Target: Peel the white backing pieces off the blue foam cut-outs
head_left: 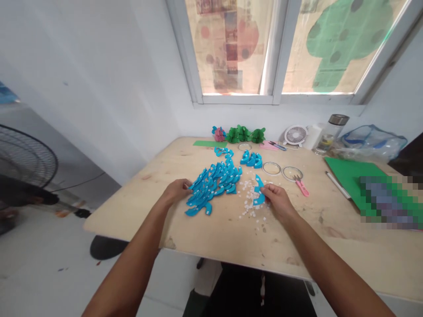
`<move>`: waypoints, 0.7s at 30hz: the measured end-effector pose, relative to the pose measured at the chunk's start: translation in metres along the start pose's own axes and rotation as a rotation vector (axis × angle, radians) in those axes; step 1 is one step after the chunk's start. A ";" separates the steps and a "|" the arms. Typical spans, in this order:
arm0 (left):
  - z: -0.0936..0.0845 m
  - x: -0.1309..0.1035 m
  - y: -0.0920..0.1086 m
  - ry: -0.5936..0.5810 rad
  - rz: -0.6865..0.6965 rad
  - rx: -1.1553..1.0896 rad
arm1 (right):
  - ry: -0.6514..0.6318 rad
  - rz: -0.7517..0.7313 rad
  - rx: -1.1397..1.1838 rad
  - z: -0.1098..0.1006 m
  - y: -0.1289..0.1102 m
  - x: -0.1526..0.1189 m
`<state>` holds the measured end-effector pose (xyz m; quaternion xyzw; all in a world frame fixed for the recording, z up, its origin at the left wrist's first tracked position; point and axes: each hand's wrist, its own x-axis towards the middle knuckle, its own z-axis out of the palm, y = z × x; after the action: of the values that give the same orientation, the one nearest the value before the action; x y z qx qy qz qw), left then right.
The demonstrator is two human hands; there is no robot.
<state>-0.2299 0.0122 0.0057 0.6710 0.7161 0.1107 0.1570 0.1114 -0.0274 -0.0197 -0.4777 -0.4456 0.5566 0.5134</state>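
Blue paper cutouts (211, 182) with small white squares on them lie heaped in overlapping rows at the middle of the table. At the heap's left edge is my left hand (178, 191), its fingers curled together on the edge of a cutout; the fingertips are partly hidden. My right hand (276, 199) pinches a single curved blue paper cutout (258, 193), which has white squares along it. Small white paper bits (250, 207) are scattered under and around that piece. Behind it stand a few folded blue paper pieces (251, 159) in a small group.
Metal rings (271, 168) and pink-handled snips (302, 187) lie to the right. Green paper ornaments (243, 134), a small white fan (296, 135) and a glass bottle (332, 132) stand along the wall. A green board (346, 176) and a white pen (337, 185) are at far right.
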 end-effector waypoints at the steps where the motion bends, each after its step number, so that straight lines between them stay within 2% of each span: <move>1: 0.000 -0.002 0.003 -0.016 0.003 0.039 | 0.001 -0.001 -0.012 0.000 0.000 0.000; 4: 0.000 -0.010 0.014 -0.003 0.024 0.197 | 0.007 -0.004 -0.032 0.001 -0.002 -0.001; 7: -0.003 -0.024 0.027 0.132 0.138 0.402 | 0.013 -0.008 -0.050 0.003 -0.003 -0.002; 9: -0.008 -0.031 0.035 0.170 0.206 0.508 | 0.012 -0.006 -0.056 0.004 -0.004 -0.002; 12: -0.017 -0.036 0.041 0.211 0.104 0.641 | 0.010 -0.001 -0.055 0.004 -0.002 -0.002; 13: -0.020 -0.036 0.042 0.202 0.120 0.663 | 0.009 -0.003 -0.054 0.004 -0.002 -0.001; 15: -0.025 -0.036 0.042 0.162 0.180 0.672 | 0.011 -0.015 -0.049 0.004 0.000 0.000; 17: -0.029 -0.038 0.039 0.175 0.189 0.638 | 0.010 -0.028 -0.044 0.003 0.000 0.000; 21: -0.032 -0.044 0.028 0.426 0.155 0.380 | 0.004 -0.037 -0.039 0.003 0.001 0.001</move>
<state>-0.2137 -0.0282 0.0488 0.7026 0.6875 0.1249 -0.1341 0.1084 -0.0269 -0.0206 -0.4802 -0.4640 0.5372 0.5153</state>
